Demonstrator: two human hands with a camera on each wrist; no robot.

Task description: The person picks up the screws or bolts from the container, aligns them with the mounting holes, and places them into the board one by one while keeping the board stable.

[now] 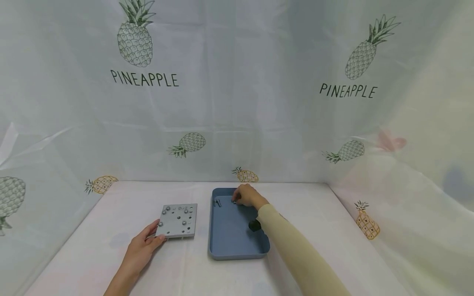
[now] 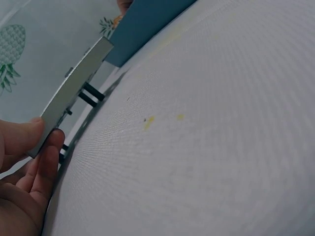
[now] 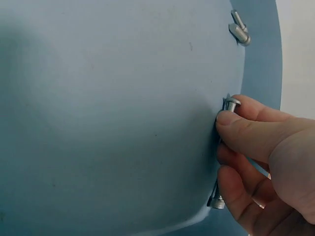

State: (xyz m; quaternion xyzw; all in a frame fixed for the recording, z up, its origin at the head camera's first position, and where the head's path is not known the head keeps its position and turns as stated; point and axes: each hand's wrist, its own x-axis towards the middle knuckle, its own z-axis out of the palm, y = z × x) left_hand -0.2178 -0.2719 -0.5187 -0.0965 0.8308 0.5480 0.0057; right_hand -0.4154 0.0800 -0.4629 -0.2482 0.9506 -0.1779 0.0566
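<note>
Between thumb and fingers, my left hand (image 1: 142,247) pinches the near left corner of a grey metal plate (image 1: 175,224). Holes and several bolt heads dot the plate's top; in the left wrist view, bolt shanks (image 2: 90,94) stick out below it. My right hand (image 1: 249,195) reaches into the far end of a blue tray (image 1: 229,242). There its thumb and index finger pinch a silver bolt (image 3: 231,103), partly hidden by the thumb. Another bolt (image 3: 216,200) lies under the other fingers, mostly covered.
Two loose bolts (image 1: 217,202) lie in the tray's far left corner. A black object (image 1: 254,225), partly hidden, shows beside the right sleeve (image 1: 289,242). The white cloth (image 1: 192,275) covers the table, and a pineapple-print sheet (image 1: 237,102) hangs behind it.
</note>
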